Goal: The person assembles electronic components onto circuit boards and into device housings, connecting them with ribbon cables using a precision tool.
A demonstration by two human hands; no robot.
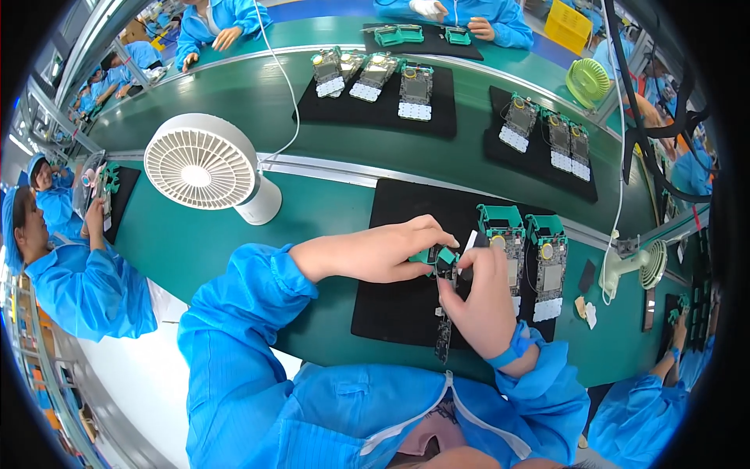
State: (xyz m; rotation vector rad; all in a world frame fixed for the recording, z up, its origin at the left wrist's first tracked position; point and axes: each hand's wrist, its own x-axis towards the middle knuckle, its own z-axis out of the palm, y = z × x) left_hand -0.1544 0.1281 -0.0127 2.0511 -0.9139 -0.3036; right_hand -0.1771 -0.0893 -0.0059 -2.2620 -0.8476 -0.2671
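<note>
From where I'm standing, with the held circuit board (pixel 443 338) as the clock's centre and twelve straight ahead, the person is working on one unit over a black mat (pixel 394 223). The left hand (pixel 387 252) is pinching the board's upper end, thumb and fingertips clamping around its green part (pixel 447 256). The right hand (pixel 486 301) is curling in close, its thumb resting against the board; I cannot tell what its fingers are clamping. A white piece (pixel 472 239) is showing above them.

Between two and three o'clock, two boards with green frames (pixel 500 215) are lying side by side, looking further along, I'd judge. The held unit is seeming mid-assembly, its fitting not yet finished.

The mat is lying on a green bench (pixel 312 199). A white fan (pixel 201 172) is standing at ten, and paper scraps (pixel 586 311) are lying at three. Beyond, more boards (pixel 416 91) are resting on a dark mat (pixel 441 117) towards twelve, others (pixel 519 123) at one. Co-workers in blue are sitting at nine (pixel 86 273) and four (pixel 641 422), and a yellow crate (pixel 569 27) is standing far off at one.
</note>
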